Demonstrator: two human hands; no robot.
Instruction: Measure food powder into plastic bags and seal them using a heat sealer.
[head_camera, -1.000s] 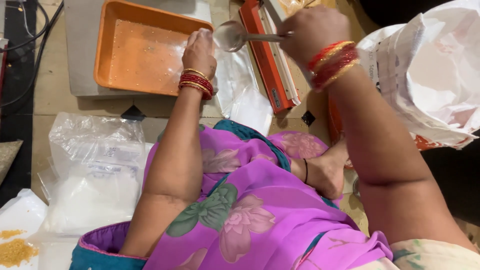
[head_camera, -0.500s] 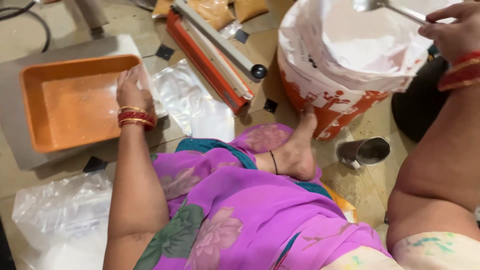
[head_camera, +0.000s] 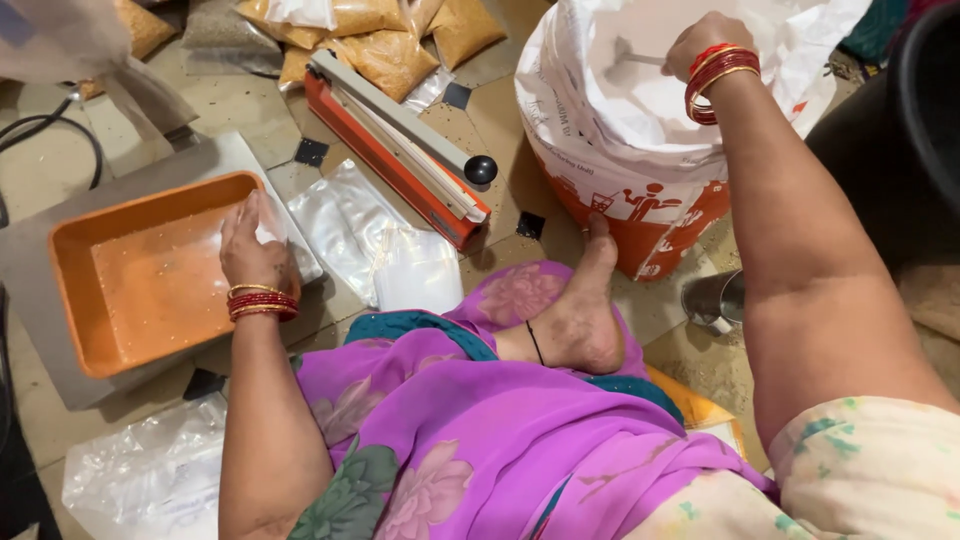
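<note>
The metal scoop (head_camera: 632, 54) sat inside the large white sack (head_camera: 600, 130), gripped by its handle in the closed fingers of the right hand (head_camera: 706, 42). We noted the left hand (head_camera: 252, 252) resting with loosely curled fingers on a clear plastic bag (head_camera: 272, 232) at the orange tray's (head_camera: 130, 290) near edge.

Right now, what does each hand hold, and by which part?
The right hand holds a metal scoop by its handle, inside the white sack. The left hand grips a clear plastic bag at its edge.
</note>
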